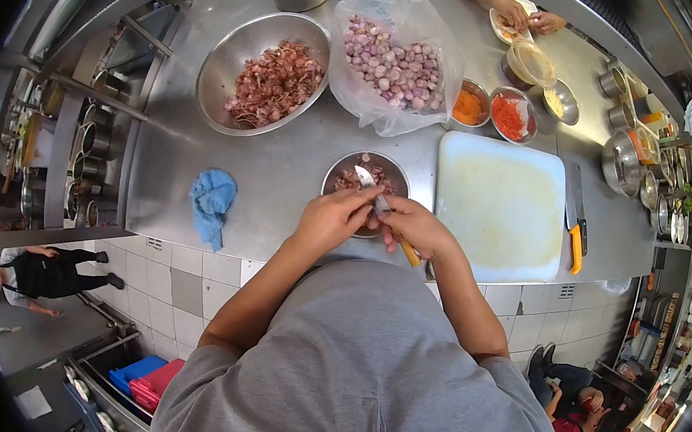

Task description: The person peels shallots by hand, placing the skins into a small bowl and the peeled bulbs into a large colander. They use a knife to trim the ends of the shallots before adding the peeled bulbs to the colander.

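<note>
While L hand (334, 216) adj., R (417, 225) round knife (364, 176).

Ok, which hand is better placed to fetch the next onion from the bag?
Left hand, I'd say. The right hand grips the knife; the left holds no visible tool, though it sits by the blade. The bag lies ahead of both, past the small bowl.

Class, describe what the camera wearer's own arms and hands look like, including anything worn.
The left hand and right hand are ungloved. Plain grey short sleeves leave both forearms bare. Neither wrist shows a watch or bracelet.
</note>
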`<act>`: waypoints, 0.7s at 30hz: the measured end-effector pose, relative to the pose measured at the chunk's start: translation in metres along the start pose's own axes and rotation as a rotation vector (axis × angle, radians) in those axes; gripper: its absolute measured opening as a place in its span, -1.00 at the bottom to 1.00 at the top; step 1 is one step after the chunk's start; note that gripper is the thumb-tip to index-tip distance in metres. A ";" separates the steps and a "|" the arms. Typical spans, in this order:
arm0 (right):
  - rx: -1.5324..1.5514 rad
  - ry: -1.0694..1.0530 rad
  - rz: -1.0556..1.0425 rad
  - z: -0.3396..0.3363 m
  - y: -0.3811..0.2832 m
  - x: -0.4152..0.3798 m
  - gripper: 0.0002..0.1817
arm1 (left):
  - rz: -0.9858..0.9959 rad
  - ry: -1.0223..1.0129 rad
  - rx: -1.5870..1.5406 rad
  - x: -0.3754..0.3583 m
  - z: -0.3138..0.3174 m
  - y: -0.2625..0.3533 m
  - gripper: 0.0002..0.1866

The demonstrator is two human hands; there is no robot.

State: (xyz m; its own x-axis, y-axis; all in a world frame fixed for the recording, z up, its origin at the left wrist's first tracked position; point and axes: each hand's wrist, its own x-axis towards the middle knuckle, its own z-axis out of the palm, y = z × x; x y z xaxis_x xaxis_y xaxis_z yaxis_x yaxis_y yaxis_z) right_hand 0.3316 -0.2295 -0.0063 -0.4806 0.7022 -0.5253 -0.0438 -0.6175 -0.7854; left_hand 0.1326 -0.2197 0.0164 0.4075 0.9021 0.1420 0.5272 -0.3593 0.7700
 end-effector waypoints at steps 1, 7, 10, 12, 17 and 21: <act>-0.001 -0.005 -0.001 0.000 -0.003 0.000 -0.79 | -0.018 -0.020 0.075 -0.003 0.001 -0.005 -0.65; -0.016 0.186 -0.088 -0.006 -0.015 -0.010 -0.71 | -0.255 0.055 -0.181 -0.014 0.017 -0.054 -0.64; -0.129 0.209 -0.180 -0.006 -0.012 -0.013 -0.69 | -0.498 0.058 -0.942 -0.008 0.013 -0.055 -0.64; -0.192 0.212 -0.144 0.002 -0.017 -0.013 -0.63 | -0.580 0.066 -1.330 0.000 0.005 -0.048 -0.65; -0.501 0.324 -0.348 0.013 -0.001 -0.003 -0.47 | -0.551 -0.020 -1.401 0.007 -0.006 -0.026 -0.61; -0.650 0.316 -0.534 0.018 -0.017 -0.008 -0.50 | -0.523 0.052 -1.318 0.003 0.002 -0.037 -0.61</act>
State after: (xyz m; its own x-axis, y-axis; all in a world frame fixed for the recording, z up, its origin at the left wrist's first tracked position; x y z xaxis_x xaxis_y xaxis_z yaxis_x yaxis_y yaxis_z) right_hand 0.3207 -0.2307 0.0165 -0.2710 0.9622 -0.0274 0.3580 0.0743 -0.9308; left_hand 0.1161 -0.2041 -0.0128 0.3420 0.8777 -0.3357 -0.4764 0.4698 0.7432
